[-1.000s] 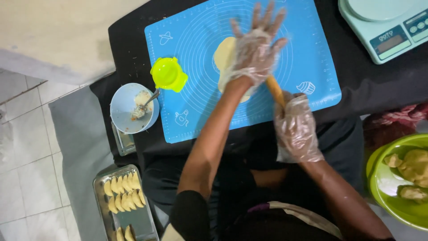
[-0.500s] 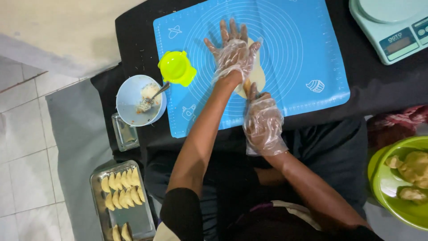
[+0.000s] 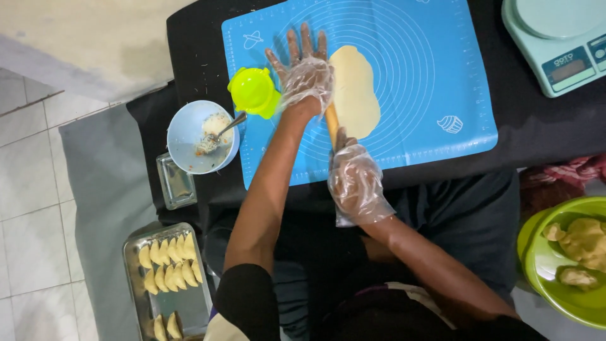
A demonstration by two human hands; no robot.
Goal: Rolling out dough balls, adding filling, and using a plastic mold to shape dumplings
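Both gloved hands have slid back along the wooden pin (image 3: 332, 120), baring more of the oval dough (image 3: 355, 91) on the blue mat (image 3: 429, 76). Left hand (image 3: 305, 76) lies flat and unclenched, fingers spread, on the pin; right hand (image 3: 355, 183) presses its near end, grasp unclear. White bowl (image 3: 189, 136) holds filling and a spoon, steel tray (image 3: 136, 252) pale folded dumplings, green bowl (image 3: 568, 290) dough lumps.

Left hand (image 3: 304, 74), gloved, flat on wooden rolling pin (image 3: 331, 120), frame centre-top. Right hand (image 3: 355, 183), gloved, on pin's near end. Oval dough sheet (image 3: 355, 91) on blue mat (image 3: 429, 76). Yellow-green press mould (image 3: 254, 91) just left of left hand.
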